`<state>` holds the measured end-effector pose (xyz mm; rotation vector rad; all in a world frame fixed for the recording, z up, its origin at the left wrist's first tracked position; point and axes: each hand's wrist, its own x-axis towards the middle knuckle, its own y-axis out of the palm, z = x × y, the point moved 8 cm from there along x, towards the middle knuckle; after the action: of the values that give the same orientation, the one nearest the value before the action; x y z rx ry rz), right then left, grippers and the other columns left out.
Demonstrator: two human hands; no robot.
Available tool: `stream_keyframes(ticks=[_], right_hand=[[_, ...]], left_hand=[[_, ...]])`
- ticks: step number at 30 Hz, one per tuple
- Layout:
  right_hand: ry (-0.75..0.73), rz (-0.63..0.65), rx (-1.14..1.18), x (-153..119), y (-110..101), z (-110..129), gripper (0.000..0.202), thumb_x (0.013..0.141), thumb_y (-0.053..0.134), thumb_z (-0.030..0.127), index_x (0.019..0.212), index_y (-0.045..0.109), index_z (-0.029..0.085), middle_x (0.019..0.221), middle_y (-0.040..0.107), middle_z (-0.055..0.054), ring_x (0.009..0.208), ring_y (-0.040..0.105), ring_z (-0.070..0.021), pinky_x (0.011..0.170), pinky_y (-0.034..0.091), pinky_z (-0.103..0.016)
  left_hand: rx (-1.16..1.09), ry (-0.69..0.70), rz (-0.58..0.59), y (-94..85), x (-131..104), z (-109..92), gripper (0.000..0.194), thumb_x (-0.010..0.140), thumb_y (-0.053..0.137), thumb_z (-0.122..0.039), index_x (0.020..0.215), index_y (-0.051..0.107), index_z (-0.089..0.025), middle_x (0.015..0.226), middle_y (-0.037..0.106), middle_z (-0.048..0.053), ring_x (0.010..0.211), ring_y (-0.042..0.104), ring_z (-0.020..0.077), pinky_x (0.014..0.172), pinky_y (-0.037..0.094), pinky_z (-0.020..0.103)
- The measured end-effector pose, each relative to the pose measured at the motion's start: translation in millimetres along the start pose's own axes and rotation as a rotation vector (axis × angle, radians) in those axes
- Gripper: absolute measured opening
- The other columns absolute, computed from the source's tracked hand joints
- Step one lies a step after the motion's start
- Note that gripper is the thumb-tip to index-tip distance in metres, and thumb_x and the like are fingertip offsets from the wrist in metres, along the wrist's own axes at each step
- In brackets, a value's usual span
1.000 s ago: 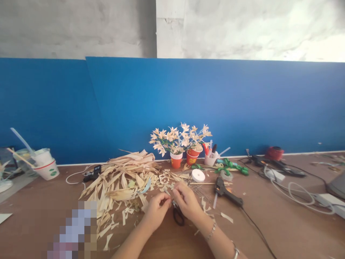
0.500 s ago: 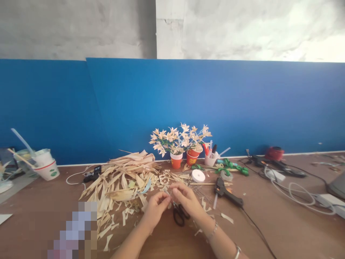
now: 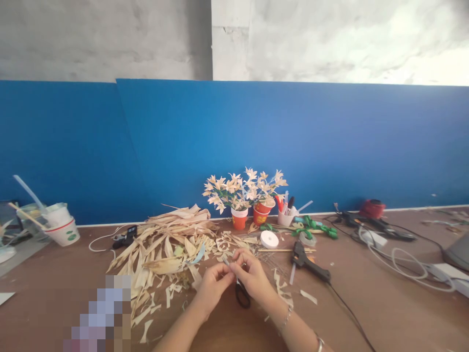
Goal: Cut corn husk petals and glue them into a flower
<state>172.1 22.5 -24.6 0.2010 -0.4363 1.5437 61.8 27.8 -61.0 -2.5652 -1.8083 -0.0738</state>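
My left hand point(image 3: 214, 286) and my right hand point(image 3: 252, 277) meet low in the middle of the view, their fingertips pinched together. A small, slim pale piece point(image 3: 226, 261) pokes up between the fingers, too small for me to name its kind. Both hands appear to grip it, though the fingers hide most of it. Under my right hand lie scissors with black handles point(image 3: 242, 295), partly covered by the hand. To the left spreads a heap of dried husks point(image 3: 161, 244), with cut scraps around it.
Beyond the hands stand pale flowers point(image 3: 234, 185) in an orange paper cup point(image 3: 239, 221) and a second cup point(image 3: 261, 215). A white tape roll point(image 3: 269, 239) and a black glue gun point(image 3: 309, 261) lie rightward. A blue partition point(image 3: 234, 132) closes off the back.
My right hand has shifted slightly left and its fingers have curled in, closer against the left fingertips. The pale piece now shows more plainly between them.
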Motion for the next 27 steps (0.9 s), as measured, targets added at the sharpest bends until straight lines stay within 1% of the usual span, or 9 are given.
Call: stream_keyframes(ticks=[4,9,13,15,18,20,22,25,27], right_hand=[[-0.044,-0.028,-0.089,-1,-1,7,0.022,0.077,0.057,0.023,0.06,0.044,0.019,0.082,0.052,-0.003,0.075,0.051,-0.0158,0.067,0.04,-0.027],[-0.059,-0.025,-0.115,-2,-2,10,0.021,0.075,0.057,0.02,0.059,0.044,0.018,0.087,0.054,-0.004,0.08,0.052,-0.0167,0.073,0.04,-0.028],[-0.024,0.003,-0.068,-1,-1,4,0.024,0.073,0.064,0.026,0.056,0.048,0.018,0.094,0.056,-0.006,0.086,0.053,-0.0184,0.074,0.04,-0.028],[0.005,-0.012,0.0,1,-4,-1,0.026,0.075,0.063,0.033,0.057,0.052,0.017,0.091,0.058,-0.006,0.086,0.053,-0.0183,0.073,0.041,-0.028],[0.138,-0.128,0.163,5,-17,-21,0.02,0.076,0.061,0.038,0.078,0.06,0.019,0.076,0.057,-0.002,0.061,0.05,-0.0128,0.056,0.04,-0.024],[0.209,-0.251,0.24,6,-31,-34,0.031,0.073,0.062,0.036,0.1,0.058,0.02,0.073,0.056,0.001,0.046,0.039,-0.0085,0.043,0.032,-0.022],[0.205,-0.366,0.243,6,-46,-38,0.042,0.072,0.06,0.032,0.112,0.054,0.021,0.079,0.057,0.0,0.044,0.035,-0.0074,0.04,0.029,-0.022],[0.13,-0.414,0.15,6,-56,-29,0.037,0.074,0.056,0.027,0.11,0.059,0.022,0.086,0.06,-0.003,0.056,0.047,-0.0121,0.052,0.041,-0.025],[0.074,-0.288,0.104,8,-46,-18,0.025,0.074,0.058,0.027,0.097,0.067,0.022,0.093,0.062,-0.005,0.079,0.055,-0.0181,0.072,0.046,-0.031]], left_hand=[[0.076,0.036,-0.059,-3.6,1,2,0.032,0.071,0.064,-0.044,0.063,0.06,-0.014,0.059,0.055,-0.001,0.06,0.044,0.0116,0.059,0.034,0.024],[0.07,0.072,-0.095,-5.0,2,1,0.023,0.069,0.066,-0.036,0.074,0.064,-0.014,0.067,0.062,0.002,0.064,0.051,0.0143,0.063,0.039,0.025],[0.163,0.105,-0.129,-8.0,1,-3,0.024,0.072,0.064,-0.037,0.067,0.063,-0.014,0.062,0.059,0.0,0.061,0.049,0.0129,0.06,0.038,0.024],[0.146,0.098,-0.151,-10.7,0,-3,0.025,0.072,0.063,-0.039,0.067,0.062,-0.015,0.059,0.057,-0.001,0.058,0.047,0.0118,0.058,0.037,0.023],[0.04,0.056,-0.191,-15.7,-1,0,0.027,0.071,0.064,-0.042,0.068,0.06,-0.016,0.057,0.056,-0.002,0.054,0.045,0.0103,0.054,0.035,0.022],[-0.05,0.026,-0.219,-19.1,-1,2,0.03,0.069,0.066,-0.044,0.071,0.061,-0.015,0.062,0.06,-0.001,0.054,0.046,0.01,0.054,0.035,0.022],[-0.132,-0.002,-0.232,-20.9,-1,4,0.033,0.066,0.068,-0.047,0.072,0.06,-0.015,0.069,0.064,0.001,0.057,0.048,0.0105,0.055,0.036,0.022],[-0.189,-0.029,-0.22,-20.8,-1,4,0.033,0.066,0.069,-0.047,0.071,0.06,-0.016,0.07,0.064,0.001,0.06,0.05,0.0117,0.058,0.037,0.023],[-0.197,-0.024,-0.185,-18.5,-1,2,0.03,0.067,0.069,-0.045,0.069,0.06,-0.016,0.067,0.063,0.0,0.063,0.051,0.012,0.062,0.038,0.023]])
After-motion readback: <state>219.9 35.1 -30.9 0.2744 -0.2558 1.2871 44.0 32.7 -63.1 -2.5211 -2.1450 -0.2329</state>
